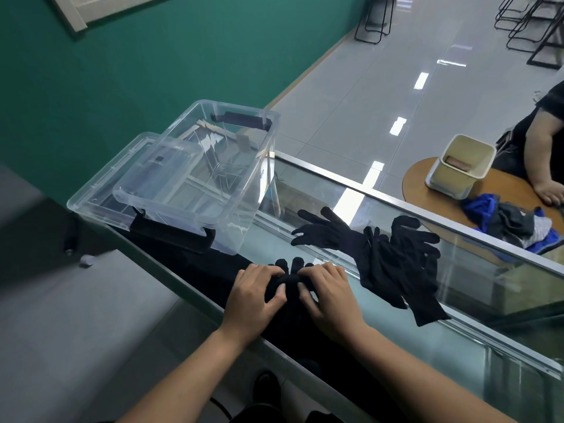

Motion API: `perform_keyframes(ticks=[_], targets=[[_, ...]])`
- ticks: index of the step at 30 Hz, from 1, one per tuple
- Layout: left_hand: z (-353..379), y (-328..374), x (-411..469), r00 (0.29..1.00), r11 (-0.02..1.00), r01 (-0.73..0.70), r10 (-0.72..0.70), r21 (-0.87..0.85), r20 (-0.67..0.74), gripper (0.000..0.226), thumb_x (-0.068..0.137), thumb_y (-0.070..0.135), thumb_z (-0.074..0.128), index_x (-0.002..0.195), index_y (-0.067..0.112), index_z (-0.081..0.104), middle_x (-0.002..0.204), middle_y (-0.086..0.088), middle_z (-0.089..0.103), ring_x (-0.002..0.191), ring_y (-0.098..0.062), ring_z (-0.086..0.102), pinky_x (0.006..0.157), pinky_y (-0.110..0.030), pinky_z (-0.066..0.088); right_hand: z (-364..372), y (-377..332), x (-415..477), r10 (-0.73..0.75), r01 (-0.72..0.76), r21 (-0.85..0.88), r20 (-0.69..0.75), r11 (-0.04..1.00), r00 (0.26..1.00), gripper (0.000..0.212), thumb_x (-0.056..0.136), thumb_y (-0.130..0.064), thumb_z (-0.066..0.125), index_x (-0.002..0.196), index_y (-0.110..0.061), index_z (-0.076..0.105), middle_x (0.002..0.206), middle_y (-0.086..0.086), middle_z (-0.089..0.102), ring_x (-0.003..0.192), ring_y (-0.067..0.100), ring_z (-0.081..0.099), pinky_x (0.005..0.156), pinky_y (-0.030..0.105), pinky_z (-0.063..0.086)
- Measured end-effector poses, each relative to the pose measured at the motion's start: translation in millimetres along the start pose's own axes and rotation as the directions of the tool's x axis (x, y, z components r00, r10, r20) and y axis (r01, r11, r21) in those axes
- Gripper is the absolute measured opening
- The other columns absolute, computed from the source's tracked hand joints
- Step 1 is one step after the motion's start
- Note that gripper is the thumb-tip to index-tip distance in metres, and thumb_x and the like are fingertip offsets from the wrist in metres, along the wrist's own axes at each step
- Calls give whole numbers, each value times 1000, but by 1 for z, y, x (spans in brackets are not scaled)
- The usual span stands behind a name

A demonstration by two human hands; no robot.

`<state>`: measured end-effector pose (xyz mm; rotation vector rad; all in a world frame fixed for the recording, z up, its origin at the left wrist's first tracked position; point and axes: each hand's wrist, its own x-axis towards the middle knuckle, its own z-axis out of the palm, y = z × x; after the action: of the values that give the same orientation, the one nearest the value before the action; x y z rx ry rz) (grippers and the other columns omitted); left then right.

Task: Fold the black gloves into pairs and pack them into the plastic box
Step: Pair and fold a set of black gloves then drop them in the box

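A long glass counter (396,328) runs under both hands, and everything else sits on it. Up and to the left of the left hand (254,296), a clear plastic box (195,178) rests tilted on its clear lid (91,193), open side up, with a black handle (174,233) on the near end; no gloves show inside it. Just to the right of the right hand (326,293), a loose heap of black gloves (393,257) lies spread out, fingers fanned away from the person. Between the two hands, a black glove (291,280) lies flat with its fingertips pointing away. Each hand presses down on it, fingers curled and thumb tucked in, pinching the fabric near the glove's finger bases. The hands nearly touch over the glove
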<state>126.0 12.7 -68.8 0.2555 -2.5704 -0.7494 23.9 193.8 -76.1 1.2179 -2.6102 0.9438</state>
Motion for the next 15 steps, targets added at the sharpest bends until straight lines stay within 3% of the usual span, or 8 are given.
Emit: perform_keyframes(ticks=[4,7,9,12,15], targets=[[-2,5,4,994,993,112,-112,-33,-17,21,95,39,62,99,20,71,88,12,61,82,-2,43,78,-34,47,-1,0,3,84,-87,82,44,993,996,22,103,-38,54,111,-22,66,103,-9,71,98,17,54,91,38,44],[1,1,8,987,987,158,-157,-27,18,21,96,42,61,96,24,70,92,16,62,89,-7,53,85,-40,51,4,6,6,177,-182,104,59,978,982,27,102,-46,52,113,-24,65,108,-12,68,102,18,56,95,38,43],[3,-2,10,987,987,160,-159,-19,20,19,96,40,63,97,23,70,95,13,63,94,-12,57,88,-41,53,7,8,7,224,-227,106,36,968,974,30,101,-48,52,114,-24,64,110,-9,63,105,18,55,95,31,37],[5,-1,11,995,995,99,-99,0,-20,9,95,26,74,101,20,72,100,8,62,97,-16,58,88,-41,53,10,10,7,235,-234,96,-1,967,972,30,99,-44,59,118,-21,65,117,-5,60,112,18,55,95,24,30],[5,5,11,999,998,-32,33,60,-21,21,89,4,79,103,19,75,100,6,64,95,-21,60,82,-38,50,11,11,4,173,-170,48,-74,984,982,22,98,-33,70,114,-19,66,117,-1,60,112,23,56,97,31,36]])
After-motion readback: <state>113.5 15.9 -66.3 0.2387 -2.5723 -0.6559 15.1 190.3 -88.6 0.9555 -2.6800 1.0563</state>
